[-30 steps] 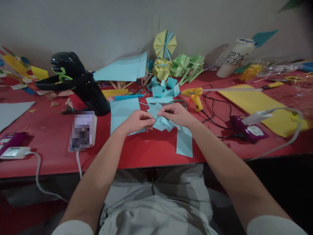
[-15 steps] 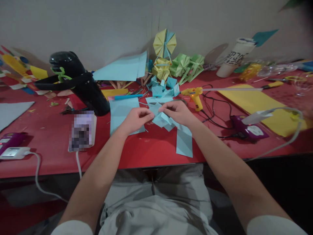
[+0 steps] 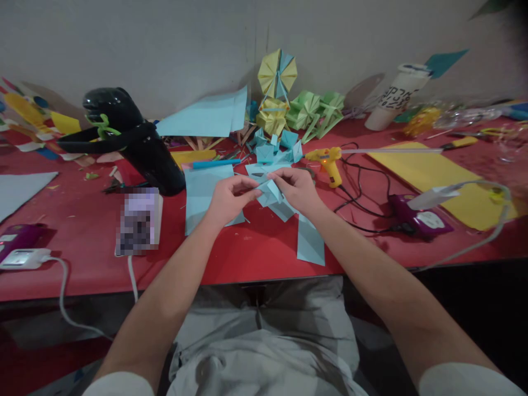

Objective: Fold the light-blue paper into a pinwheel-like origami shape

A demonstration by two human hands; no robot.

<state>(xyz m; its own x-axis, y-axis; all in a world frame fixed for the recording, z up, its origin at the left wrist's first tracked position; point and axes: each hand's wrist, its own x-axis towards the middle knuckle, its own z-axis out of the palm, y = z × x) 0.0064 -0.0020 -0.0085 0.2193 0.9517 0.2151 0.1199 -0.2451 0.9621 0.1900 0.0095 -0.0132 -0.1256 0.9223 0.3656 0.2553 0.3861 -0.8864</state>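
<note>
Both hands meet over a red table and pinch a small folded piece of light blue paper. My left hand grips its left edge between thumb and fingers. On the other side, my right hand pinches its upper right part. Loose blue paper pieces lie just beneath the fingers. A blue sheet is partly under my left hand, and a blue strip lies below my right wrist. Small blue folded shapes stand behind the hands.
A black bottle leans at the left, near a phone. Behind stand yellow and green folded paper. Right are a yellow glue gun with its cord, a purple power block, a yellow sheet and a white cup.
The small blue paper has turned between the fingers and now shows a folded, raised face. My left hand has shifted slightly, and its fingers are more raised.
</note>
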